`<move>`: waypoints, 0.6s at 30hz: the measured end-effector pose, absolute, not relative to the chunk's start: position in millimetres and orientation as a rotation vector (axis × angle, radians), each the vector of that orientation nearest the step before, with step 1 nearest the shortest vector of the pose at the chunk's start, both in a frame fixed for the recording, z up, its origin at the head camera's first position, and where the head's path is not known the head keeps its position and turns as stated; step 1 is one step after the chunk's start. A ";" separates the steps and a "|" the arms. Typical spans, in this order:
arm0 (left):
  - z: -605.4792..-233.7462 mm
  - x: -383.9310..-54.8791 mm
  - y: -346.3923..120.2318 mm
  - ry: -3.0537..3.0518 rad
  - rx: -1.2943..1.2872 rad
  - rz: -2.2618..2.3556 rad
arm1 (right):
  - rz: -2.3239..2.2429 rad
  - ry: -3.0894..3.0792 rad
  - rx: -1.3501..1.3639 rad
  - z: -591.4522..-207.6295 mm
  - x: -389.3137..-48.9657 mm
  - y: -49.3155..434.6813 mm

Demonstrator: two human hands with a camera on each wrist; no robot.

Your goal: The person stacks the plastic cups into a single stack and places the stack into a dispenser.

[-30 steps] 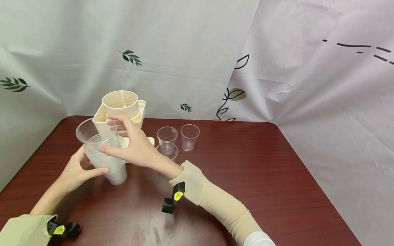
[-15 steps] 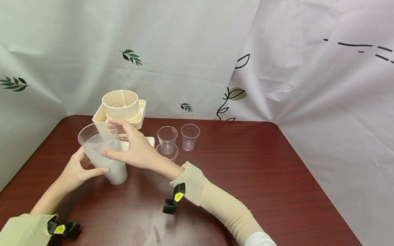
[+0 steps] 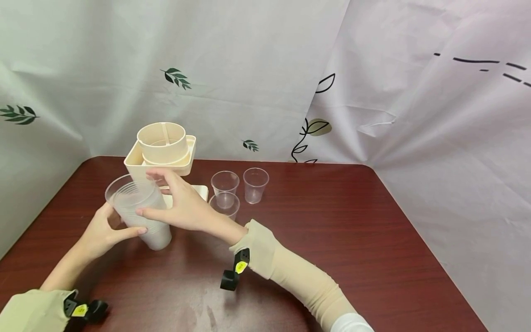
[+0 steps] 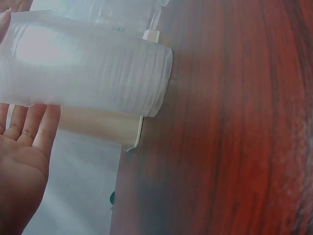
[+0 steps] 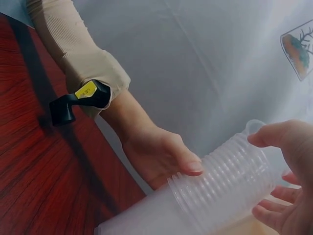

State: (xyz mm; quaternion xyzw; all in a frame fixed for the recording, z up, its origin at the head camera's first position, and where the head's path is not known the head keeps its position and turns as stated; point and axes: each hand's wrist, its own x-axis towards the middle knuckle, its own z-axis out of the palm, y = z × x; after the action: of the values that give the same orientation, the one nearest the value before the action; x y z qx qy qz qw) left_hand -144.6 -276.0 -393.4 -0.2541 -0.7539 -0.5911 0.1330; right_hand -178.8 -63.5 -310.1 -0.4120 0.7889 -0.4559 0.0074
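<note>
A tilted stack of clear plastic cups (image 3: 147,210) is between both hands, its base low over the table. My left hand (image 3: 99,233) holds the stack from the left, thumb across its near side; in the left wrist view, the left hand's fingers (image 4: 36,125) lie against it. My right hand (image 3: 178,200) grips the upper part near the wide rim, thumb in front and fingers behind. The right wrist view has the stack's ringed rims (image 5: 220,181) between the left hand (image 5: 156,154) and right hand (image 5: 291,166). Behind the hands stands a cream plastic holder (image 3: 162,147) with a round open top.
Three loose clear cups stand right of the holder: a back cup (image 3: 256,184), a middle cup (image 3: 225,182) and a front cup (image 3: 226,205), partly behind my right wrist. The dark red wooden table (image 3: 332,230) ends at a pale curtain (image 3: 249,69).
My right hand has moved slightly downward, and the top rim of the stack has sunk with it towards the lower cups. My left hand and the loose cups have stayed put.
</note>
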 end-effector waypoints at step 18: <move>-393.1 -142.6 -276.2 -2.236 -0.662 -1.669 | -1.327 2.480 -1.243 -319.8 -178.4 -59.5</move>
State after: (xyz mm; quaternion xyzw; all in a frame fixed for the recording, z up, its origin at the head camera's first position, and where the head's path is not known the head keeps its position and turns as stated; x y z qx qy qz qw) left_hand -142.6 -276.2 -393.1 -0.2288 -0.7724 -0.5765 0.1367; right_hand -178.4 -59.5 -319.8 -0.4041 0.8059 -0.4314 0.0332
